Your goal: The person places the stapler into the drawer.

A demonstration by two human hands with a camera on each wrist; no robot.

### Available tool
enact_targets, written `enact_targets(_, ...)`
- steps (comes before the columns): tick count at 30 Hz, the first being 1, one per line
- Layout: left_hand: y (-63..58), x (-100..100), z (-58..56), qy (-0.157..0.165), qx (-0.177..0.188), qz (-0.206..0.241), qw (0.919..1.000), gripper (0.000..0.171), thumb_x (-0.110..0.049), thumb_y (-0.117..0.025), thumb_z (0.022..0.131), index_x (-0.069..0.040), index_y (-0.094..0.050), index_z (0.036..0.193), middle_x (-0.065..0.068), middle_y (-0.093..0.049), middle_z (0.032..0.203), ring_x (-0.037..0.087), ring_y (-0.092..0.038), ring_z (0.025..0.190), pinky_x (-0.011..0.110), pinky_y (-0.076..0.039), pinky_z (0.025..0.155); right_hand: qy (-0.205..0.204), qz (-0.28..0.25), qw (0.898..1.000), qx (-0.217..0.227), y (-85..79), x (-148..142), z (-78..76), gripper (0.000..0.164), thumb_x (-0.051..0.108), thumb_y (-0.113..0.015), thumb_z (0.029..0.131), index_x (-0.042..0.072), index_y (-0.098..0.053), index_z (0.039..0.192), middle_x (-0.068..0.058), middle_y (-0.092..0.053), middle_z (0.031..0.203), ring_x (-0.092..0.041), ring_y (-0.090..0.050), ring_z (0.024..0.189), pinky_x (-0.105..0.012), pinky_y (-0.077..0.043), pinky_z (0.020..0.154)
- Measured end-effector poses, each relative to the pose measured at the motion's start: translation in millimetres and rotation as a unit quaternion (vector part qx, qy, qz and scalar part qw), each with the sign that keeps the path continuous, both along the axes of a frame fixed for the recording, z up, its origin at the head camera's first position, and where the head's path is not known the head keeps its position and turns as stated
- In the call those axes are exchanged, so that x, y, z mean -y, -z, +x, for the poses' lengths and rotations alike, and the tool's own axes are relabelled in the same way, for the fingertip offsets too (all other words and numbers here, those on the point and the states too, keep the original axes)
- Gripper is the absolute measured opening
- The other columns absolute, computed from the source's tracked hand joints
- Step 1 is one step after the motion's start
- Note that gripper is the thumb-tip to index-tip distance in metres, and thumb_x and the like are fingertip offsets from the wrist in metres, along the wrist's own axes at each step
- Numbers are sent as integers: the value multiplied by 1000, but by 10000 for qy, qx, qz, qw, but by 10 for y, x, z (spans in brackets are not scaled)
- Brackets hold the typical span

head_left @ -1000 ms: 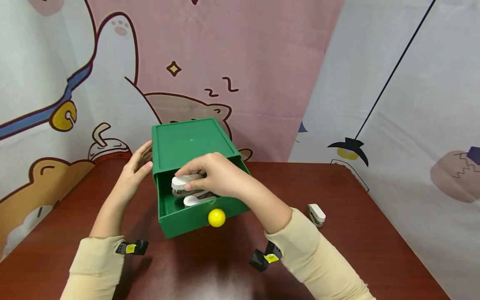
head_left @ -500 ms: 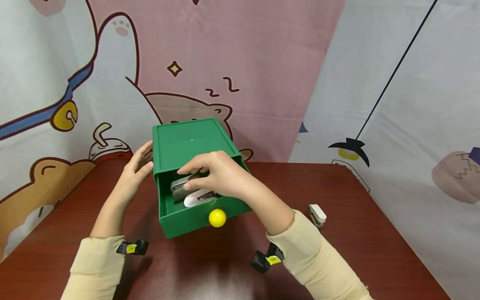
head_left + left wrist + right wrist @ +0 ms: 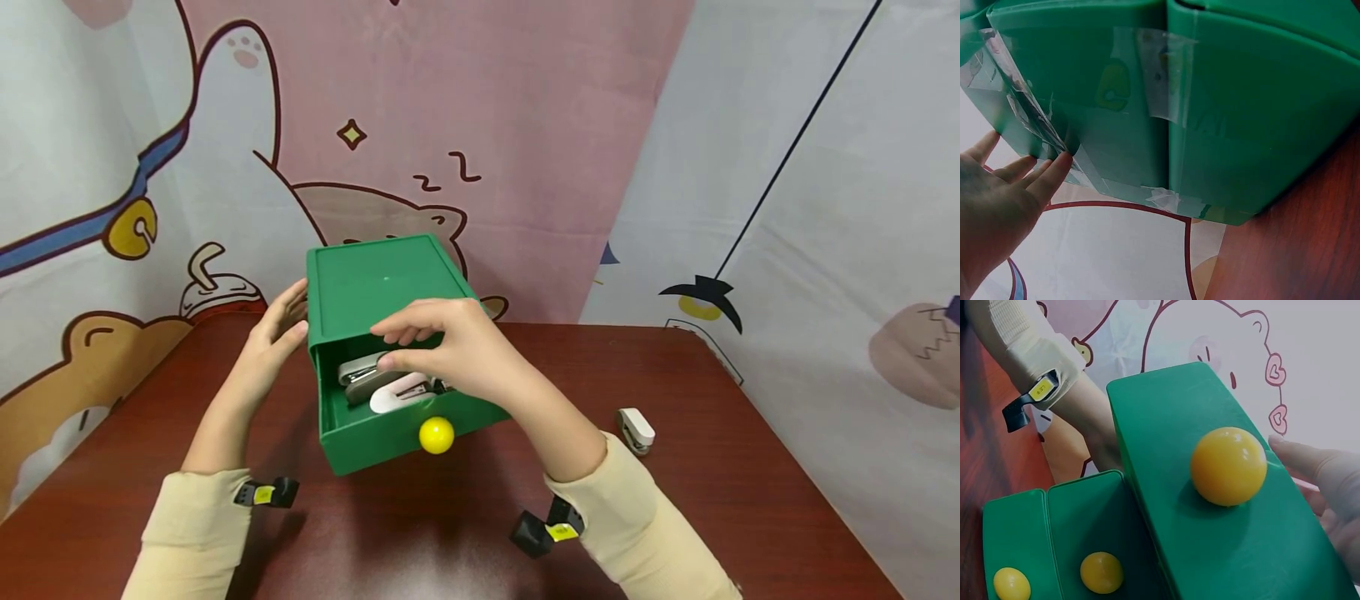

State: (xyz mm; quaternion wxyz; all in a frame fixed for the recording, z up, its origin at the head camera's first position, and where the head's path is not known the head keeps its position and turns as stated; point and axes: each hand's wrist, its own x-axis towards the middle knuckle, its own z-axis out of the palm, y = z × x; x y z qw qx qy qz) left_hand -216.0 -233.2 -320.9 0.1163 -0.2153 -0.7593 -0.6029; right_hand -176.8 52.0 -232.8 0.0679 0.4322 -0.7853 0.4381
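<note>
A green drawer cabinet (image 3: 386,283) stands on the table, its top drawer (image 3: 367,446) pulled out by a yellow round knob (image 3: 437,435). Inside lie a grey-and-white stapler (image 3: 362,371) and, in front of it, a white item (image 3: 397,393) with a dark part, perhaps another stapler. My right hand (image 3: 468,346) hovers over the drawer, fingers loosely bent and holding nothing, its thumb overlapping the grey stapler in view. Against the cabinet's left side rests my left hand (image 3: 262,354); the left wrist view shows its fingertips (image 3: 1063,164) on the taped green wall.
On the table to the right lies a small white stapler (image 3: 636,431). Lower drawers with yellow knobs (image 3: 1102,572) show in the right wrist view. Behind the brown table (image 3: 570,375) hangs a cartoon-print curtain (image 3: 555,167).
My right hand has let go of the stapler in the drawer and moved slightly up and to the right. The stapler now lies in the drawer. My left hand has stayed in place.
</note>
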Motion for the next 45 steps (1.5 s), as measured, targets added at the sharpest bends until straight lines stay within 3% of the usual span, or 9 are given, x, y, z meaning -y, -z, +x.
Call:
enact_targets(9, -13, 3, -7, -37, -28, -35, 10000, 57, -18, -44, 101, -18, -24, 154, 15, -27, 152, 27, -28, 137, 26, -35, 95, -68, -988, 9925, -715, 29, -93, 126, 26, 9, -80, 77, 6, -75, 102, 4, -68, 91, -6, -58, 80, -30, -49, 73)
enact_targets(20, -8, 3, -19, -18, -51, 3, 10000, 57, -18, -44, 101, -16, -24, 153, 17, -27, 152, 26, -29, 136, 24, -35, 94, -147, -1531, 9809, -1194, 141, -243, 318, 26, 1, -81, 74, 3, -74, 99, 1, -67, 86, -9, -55, 72, -30, -46, 61)
enact_targets(31, -9, -4, -21, -21, -15, -17, 10000, 57, -18, -44, 101, -17, -24, 154, 16, -27, 152, 28, -27, 137, 28, -34, 97, -288, -1618, 9742, -1544, 341, -363, 440, 29, -2, -81, 72, 4, -72, 99, 0, -65, 80, -6, -48, 63, -25, -39, 50)
enact_targets(39, 4, -7, -31, 2, -47, 23, 10000, 57, -17, -45, 101, -16, -24, 153, 17, -27, 152, 29, -27, 137, 24, -35, 95, -434, -1449, 9769, -1507, 529, -441, 468, 31, -6, -80, 71, 0, -72, 101, 0, -66, 75, -6, -51, 58, -17, -39, 50)
enact_targets(45, 12, -5, -35, 9, -66, 51, 10000, 57, -17, -45, 101, -15, -24, 153, 17, -27, 152, 28, -28, 137, 23, -35, 95, -475, -1217, 9830, -1289, 652, -477, 474, 34, -5, -80, 72, 0, -71, 104, -1, -68, 76, -5, -54, 58, -17, -44, 52)
